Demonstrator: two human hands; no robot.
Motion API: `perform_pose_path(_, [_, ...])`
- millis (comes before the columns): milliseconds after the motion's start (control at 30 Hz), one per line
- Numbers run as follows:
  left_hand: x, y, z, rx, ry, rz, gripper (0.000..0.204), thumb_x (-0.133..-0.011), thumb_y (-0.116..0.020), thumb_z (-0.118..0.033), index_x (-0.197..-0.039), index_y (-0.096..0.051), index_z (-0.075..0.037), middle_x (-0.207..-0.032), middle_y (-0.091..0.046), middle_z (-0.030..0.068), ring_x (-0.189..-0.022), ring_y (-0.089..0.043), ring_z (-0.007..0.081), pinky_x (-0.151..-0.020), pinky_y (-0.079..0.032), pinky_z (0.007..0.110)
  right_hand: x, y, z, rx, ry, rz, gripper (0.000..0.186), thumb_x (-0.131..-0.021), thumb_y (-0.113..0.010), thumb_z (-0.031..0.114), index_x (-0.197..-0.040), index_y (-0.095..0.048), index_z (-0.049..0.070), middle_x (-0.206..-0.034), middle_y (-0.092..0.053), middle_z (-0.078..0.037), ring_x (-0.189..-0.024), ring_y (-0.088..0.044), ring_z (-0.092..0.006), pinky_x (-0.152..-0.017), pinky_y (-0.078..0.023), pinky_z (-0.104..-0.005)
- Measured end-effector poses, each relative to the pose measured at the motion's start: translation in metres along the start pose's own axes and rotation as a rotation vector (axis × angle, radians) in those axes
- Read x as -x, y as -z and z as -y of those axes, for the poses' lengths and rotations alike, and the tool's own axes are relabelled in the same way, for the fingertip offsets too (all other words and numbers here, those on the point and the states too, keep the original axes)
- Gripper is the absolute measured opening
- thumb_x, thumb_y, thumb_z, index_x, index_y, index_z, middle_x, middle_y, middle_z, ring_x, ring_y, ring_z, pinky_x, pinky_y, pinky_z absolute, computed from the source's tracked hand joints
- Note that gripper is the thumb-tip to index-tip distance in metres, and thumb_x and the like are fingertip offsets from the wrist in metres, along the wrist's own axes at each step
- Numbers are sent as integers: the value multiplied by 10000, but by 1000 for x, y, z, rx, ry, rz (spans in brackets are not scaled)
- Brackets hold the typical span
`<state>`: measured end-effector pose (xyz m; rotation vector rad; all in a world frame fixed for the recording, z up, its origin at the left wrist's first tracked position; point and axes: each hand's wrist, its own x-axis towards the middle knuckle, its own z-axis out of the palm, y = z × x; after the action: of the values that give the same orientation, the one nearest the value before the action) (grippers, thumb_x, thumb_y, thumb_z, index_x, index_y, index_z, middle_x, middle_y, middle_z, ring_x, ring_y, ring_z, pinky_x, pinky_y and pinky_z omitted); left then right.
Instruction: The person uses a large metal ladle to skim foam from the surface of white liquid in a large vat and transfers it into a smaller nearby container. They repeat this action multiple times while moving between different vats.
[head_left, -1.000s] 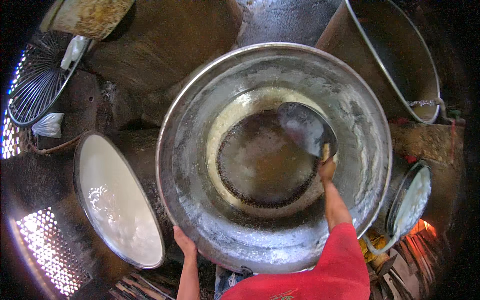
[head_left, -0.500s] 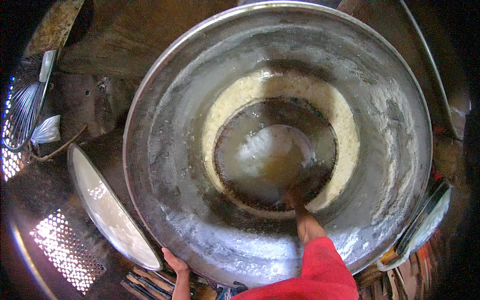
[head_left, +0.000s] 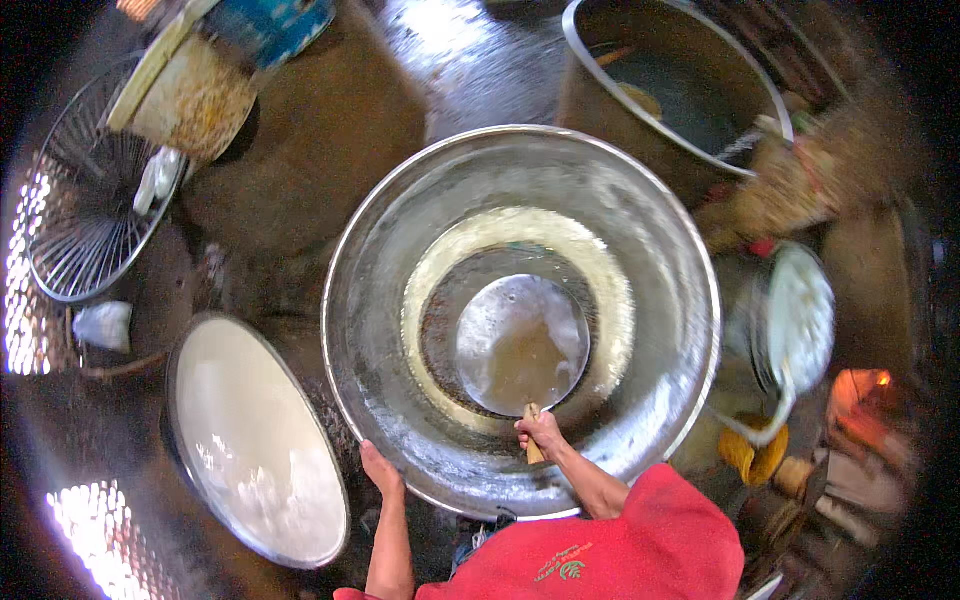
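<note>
A wide metal vat [head_left: 365,330] stands in front of me. Low inside it lies a ring of pale, curd-like mass [head_left: 618,300], with a dark round basket [head_left: 432,330] set in its middle. My right hand [head_left: 540,432] is closed around the short wooden handle of a round metal scoop [head_left: 500,310], which is over the basket. Brownish liquid shows in the scoop. At the vat's near left rim, my left hand [head_left: 383,470] grips the edge; some of its fingers are hidden.
A container of whitish liquid [head_left: 260,420] stands left of the vat. Farther left are a wire-ribbed basket [head_left: 85,255] and a stained bucket [head_left: 190,100]. A large tub [head_left: 590,50] sits far right. To the right, a pale-topped bucket [head_left: 800,300] stands near glowing fire [head_left: 860,385].
My right hand and the scoop have come up from low in the basket, so the handle now shows. The view has widened and shifted; my left hand stays at the rim.
</note>
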<state>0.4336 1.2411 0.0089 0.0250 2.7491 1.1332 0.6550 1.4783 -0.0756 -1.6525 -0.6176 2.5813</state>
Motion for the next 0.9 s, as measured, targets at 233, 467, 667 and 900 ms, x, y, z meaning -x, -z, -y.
perform_pose_path(233, [-7, 5, 4, 51, -139, 79, 655, -977, -352, -521, -1063, -521, 106, -1082, -561, 306, -974, -530, 449, -869, -393, 488, 135, 44, -24, -131, 287, -42, 113, -829, -656, 40, -827, -545, 60, -632, -510, -18, -478, -508, -112, -399, -462, -282])
perform_pose_path(467, [-17, -10, 4, -8, -143, 100, 649, -986, -334, -476, -1132, -485, 138, -1090, -549, 353, -1024, -519, 510, -859, -394, 546, 256, 62, -105, -515, 408, 3, 85, -878, -614, 79, -862, -534, 56, -677, -441, 19, -521, -452, -73, -466, -407, -252])
perform_pose_path(667, [-18, -18, 12, 25, -46, 5, 606, -993, -343, -434, -1134, -497, 134, -1071, -560, 332, -1014, -517, 502, -874, -398, 527, 280, 54, -101, -611, 444, -5, 149, -896, -585, 121, -809, -468, 88, -642, -371, 39, -500, -393, -50, -443, -347, -231])
perform_pose_path(900, [-7, -8, -3, -92, -178, -34, 539, -999, -343, -411, -1016, -519, 99, -1012, -559, 327, -939, -519, 485, -821, -389, 510, 179, 81, 9, -80, 351, -218, 115, -827, -604, 58, -911, -541, 12, -606, -493, -31, -468, -487, -124, -434, -464, -303])
